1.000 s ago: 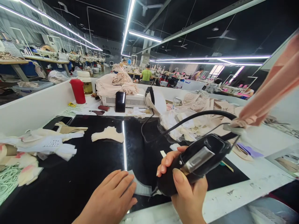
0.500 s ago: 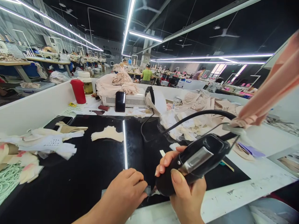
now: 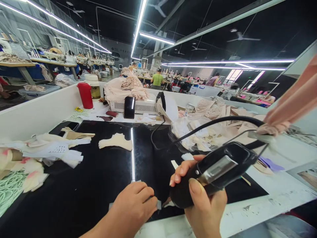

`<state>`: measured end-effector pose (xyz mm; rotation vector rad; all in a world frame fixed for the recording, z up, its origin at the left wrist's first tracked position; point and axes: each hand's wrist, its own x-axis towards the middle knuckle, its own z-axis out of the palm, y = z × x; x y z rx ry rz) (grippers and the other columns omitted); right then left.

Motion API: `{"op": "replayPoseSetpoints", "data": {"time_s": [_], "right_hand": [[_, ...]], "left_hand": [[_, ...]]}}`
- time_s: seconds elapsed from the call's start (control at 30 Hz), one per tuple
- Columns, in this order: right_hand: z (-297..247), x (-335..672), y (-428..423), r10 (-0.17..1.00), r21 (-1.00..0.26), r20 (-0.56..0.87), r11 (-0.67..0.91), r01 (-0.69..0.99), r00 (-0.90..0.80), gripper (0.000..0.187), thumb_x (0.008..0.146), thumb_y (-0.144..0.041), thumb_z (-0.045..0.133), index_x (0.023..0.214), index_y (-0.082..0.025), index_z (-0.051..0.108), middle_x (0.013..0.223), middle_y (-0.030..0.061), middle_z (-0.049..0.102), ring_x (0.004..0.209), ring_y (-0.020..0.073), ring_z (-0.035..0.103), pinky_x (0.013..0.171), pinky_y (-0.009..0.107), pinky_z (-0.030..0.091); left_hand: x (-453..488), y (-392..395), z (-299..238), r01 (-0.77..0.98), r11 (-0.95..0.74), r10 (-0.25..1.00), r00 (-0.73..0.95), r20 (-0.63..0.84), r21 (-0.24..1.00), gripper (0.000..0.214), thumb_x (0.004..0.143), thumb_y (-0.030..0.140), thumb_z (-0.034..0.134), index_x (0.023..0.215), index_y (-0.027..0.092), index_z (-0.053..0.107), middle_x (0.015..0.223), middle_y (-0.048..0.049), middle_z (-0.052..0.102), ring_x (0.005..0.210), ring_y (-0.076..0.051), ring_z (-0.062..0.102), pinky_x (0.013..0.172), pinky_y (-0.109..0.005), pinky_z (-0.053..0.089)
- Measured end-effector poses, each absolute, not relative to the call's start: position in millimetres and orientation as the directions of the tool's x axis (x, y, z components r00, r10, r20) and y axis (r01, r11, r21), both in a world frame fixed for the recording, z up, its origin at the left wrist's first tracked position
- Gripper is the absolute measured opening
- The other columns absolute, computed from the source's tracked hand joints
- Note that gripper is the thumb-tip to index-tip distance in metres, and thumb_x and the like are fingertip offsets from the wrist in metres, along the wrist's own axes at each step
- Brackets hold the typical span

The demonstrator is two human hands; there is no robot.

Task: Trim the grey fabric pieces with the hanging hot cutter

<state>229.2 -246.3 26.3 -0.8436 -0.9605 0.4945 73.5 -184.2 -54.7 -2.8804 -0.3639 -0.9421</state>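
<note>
A black hand tool (image 3: 223, 175) is gripped in the right hand (image 3: 209, 210), with the fingers wrapped around its far side and the thumb pressed on the near side. The narrow end of the tool is pointed down and to the left, close to the edge of a thin grey piece (image 3: 158, 205). Whether the piece is touched by the tip cannot be told.

The grey piece is laid on a shiny black mat (image 3: 79, 198), near its front edge. Most of it is covered by the left hand (image 3: 135, 205), and only bits are seen around the hand. The left fingers are bent, but it cannot be told whether the piece is pinched or just pressed down.

A soft pink cloth (image 3: 294, 89) is stretched down from the upper right to the back of the tool, and a thick black cord (image 3: 210, 125) is curved there too.

Farther back on the mat, a cream piece (image 3: 116, 142) is laid flat. To its left, white scraps (image 3: 56, 148) are heaped, with pale green strings (image 3: 12, 185) in front of them.
</note>
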Motion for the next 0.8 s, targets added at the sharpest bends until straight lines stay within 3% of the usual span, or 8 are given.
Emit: {"op": "replayPoseSetpoints", "data": {"time_s": [0.37, 0.8], "right_hand": [[21.2, 227.6, -241.3, 0.693, -0.816, 0.495, 0.578, 0.006, 0.523, 0.030, 0.094, -0.031, 0.071, 0.120, -0.031, 0.058, 0.087, -0.0014, 0.062, 0.065, 0.0145, 0.064, 0.061, 0.033, 0.060], [21.6, 228.5, -242.4, 0.689, -0.816, 0.504, 0.577, 0.027, 0.520, 0.025, 0.097, -0.028, 0.068, 0.119, -0.031, 0.058, 0.087, -0.0019, 0.063, 0.065, 0.0133, 0.064, 0.061, 0.032, 0.059]], "left_hand": [[72.9, -184.8, -53.3, 0.242, -0.969, 0.209, 0.734, 0.646, 0.038, 0.022, 0.106, 0.016, 0.048, 0.092, 0.017, 0.064, 0.084, -0.0003, 0.067, 0.079, -0.017, 0.066, 0.074, -0.032, 0.056], [72.3, -183.9, -56.4, 0.252, -0.967, 0.217, 0.760, 0.612, 0.030, 0.019, 0.105, 0.017, 0.051, 0.090, 0.018, 0.063, 0.084, 0.0001, 0.066, 0.079, -0.018, 0.065, 0.074, -0.032, 0.056]]}}
